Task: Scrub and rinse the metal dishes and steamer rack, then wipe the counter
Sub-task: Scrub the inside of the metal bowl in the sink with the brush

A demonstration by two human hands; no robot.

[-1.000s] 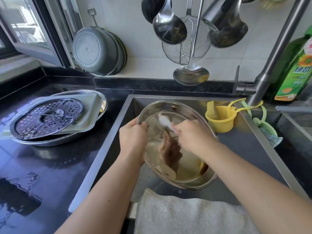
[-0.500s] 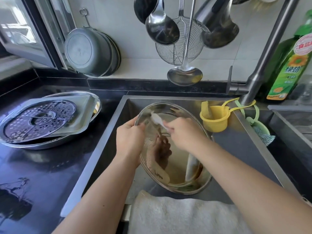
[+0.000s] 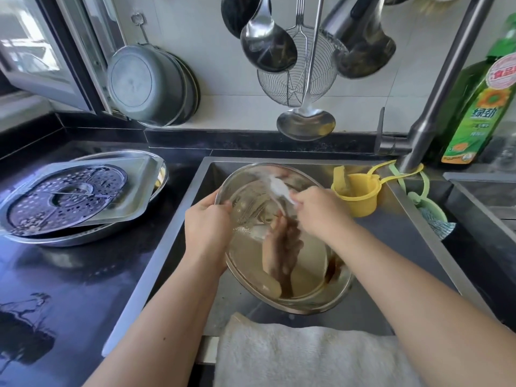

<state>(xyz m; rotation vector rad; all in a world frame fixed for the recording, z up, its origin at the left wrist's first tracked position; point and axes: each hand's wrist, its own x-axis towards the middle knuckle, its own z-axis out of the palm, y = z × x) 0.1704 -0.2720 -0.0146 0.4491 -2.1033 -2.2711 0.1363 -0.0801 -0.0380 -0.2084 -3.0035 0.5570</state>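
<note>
Down in the sink [image 3: 413,219], a shiny oval metal dish [image 3: 304,275] is tilted up on edge, its far rim near the sink's back wall and its near rim low toward the front edge. The left hand [image 3: 208,227] grips the dish's left rim, thumb over the lip, while the right hand [image 3: 321,210] is curled around a whitish scrubbing cloth [image 3: 279,188] pressed against the dish's upper inside; the cloth is blurred. A white towel [image 3: 307,356] drapes over the sink's front edge, just below the dish. At the sink's back right corner a yellow cup [image 3: 357,196] hangs beside the faucet [image 3: 435,101], close to the right hand. On the black counter [image 3: 69,289] left of the sink, a round perforated steamer rack [image 3: 64,199] lies on a rectangular tray [image 3: 134,191], which rests on a larger oval dish [image 3: 83,236] near the counter's back edge; the counter's front part is wet and open. Ladles [image 3: 268,46] and a wire skimmer [image 3: 296,79] hang above the sink's back edge, and a green bottle [image 3: 480,101] stands by the faucet.
</note>
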